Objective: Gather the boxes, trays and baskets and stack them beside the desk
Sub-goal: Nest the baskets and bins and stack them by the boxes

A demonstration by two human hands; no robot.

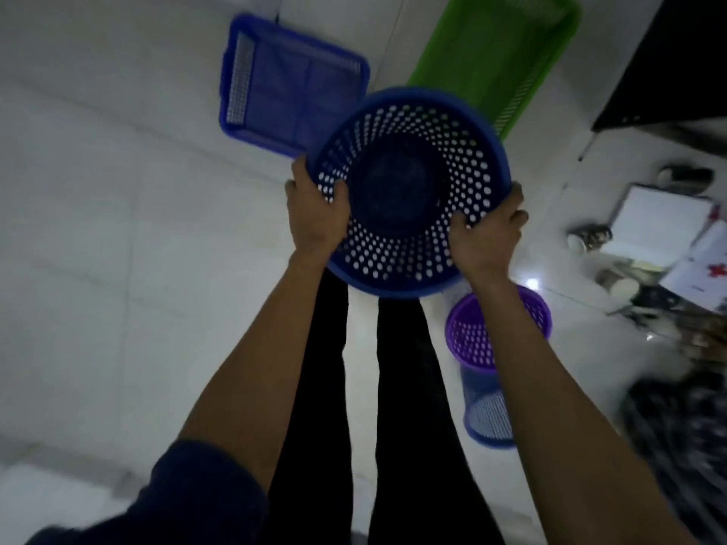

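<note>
Both thumbs hook over the rim into the bowl while the other fingers curl under its outside wall. The left hand (318, 214) and right hand (486, 234) thus clasp the round blue perforated basket (409, 190) on opposite sides. It hangs in the air over the pale floor (118, 230), mouth up toward the camera and axis roughly upright.

Ahead of it on the floor lie a blue tray (291, 92) and a green tray (499, 53), side by side. Below the right forearm is a purple basket (495, 328), apparently nested with a blue mesh bin (488, 418). That pair is nearer the right hand, so setting the basket there would probably mean swinging it rightward and down.
</note>
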